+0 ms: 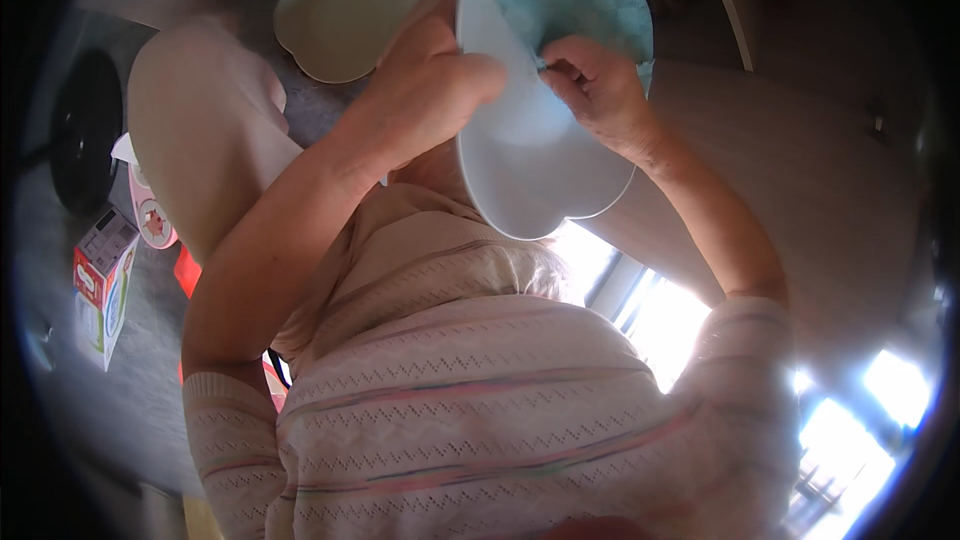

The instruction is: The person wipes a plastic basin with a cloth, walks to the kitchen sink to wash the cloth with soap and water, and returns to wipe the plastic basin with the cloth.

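Note:
A white flower-shaped dish (517,195) with a lobed rim is held up before me, tilted on its side. My left hand (457,79) grips its left edge, thumb over the rim and the other fingers mostly hidden behind. Inside the hollow of the dish, my right hand (600,94) pinches a teal cloth (592,4). The cloth lies spread against the upper right part of the inner surface, partly covered by the fingers.
Beyond my left forearm is a beige flower-shaped dish (337,22). At the left stand a printed carton (105,270), a pink item (154,221) with a round picture, and a dark round object (86,131). Bright windows (667,319) glare at lower right.

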A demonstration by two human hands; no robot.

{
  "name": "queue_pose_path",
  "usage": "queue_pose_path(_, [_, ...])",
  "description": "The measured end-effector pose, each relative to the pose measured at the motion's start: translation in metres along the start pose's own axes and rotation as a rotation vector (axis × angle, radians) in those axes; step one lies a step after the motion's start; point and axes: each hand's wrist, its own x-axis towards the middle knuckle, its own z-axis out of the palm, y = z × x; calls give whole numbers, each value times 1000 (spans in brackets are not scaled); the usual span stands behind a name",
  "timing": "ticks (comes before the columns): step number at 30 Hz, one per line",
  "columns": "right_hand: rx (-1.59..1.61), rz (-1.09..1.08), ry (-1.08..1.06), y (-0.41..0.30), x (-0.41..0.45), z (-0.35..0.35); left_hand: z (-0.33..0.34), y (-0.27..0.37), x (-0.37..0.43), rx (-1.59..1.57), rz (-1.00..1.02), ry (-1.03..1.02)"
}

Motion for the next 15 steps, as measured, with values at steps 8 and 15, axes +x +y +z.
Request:
queue_pose_path(8, [-262, -144, 93, 7, 19, -9, 3, -1, 4, 31, 6, -28])
queue_pose_path(15, [-71, -89, 65, -7, 5, 6, 3, 4, 0, -18, 1, 17])
